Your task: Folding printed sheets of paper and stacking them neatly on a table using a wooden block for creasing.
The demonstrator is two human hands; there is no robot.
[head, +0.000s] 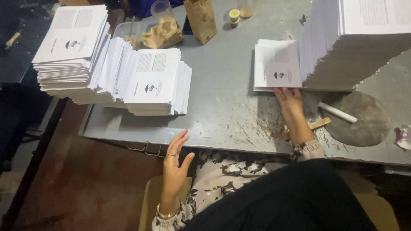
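Observation:
My right hand (290,102) lies flat on the grey metal table (222,107), fingertips touching the near edge of a small pile of folded white printed sheets (276,66). That pile leans against a tall stack of white sheets (355,42) at the right. My left hand (174,164) hovers open at the table's front edge, fingers spread, holding nothing. It wears a ring and a gold bracelet. A slumped stack of folded printed sheets (156,81) lies beyond it, next to a taller stack (70,47) at the far left.
A white stick (337,112) rests on a round dark patch (361,119), with a flat wooden stick (319,124) beside it. Brown paper bags (200,19), a clear plastic cup (162,10) and a small yellow-capped jar (234,16) stand at the back. Crumpled paper (403,137) lies far right.

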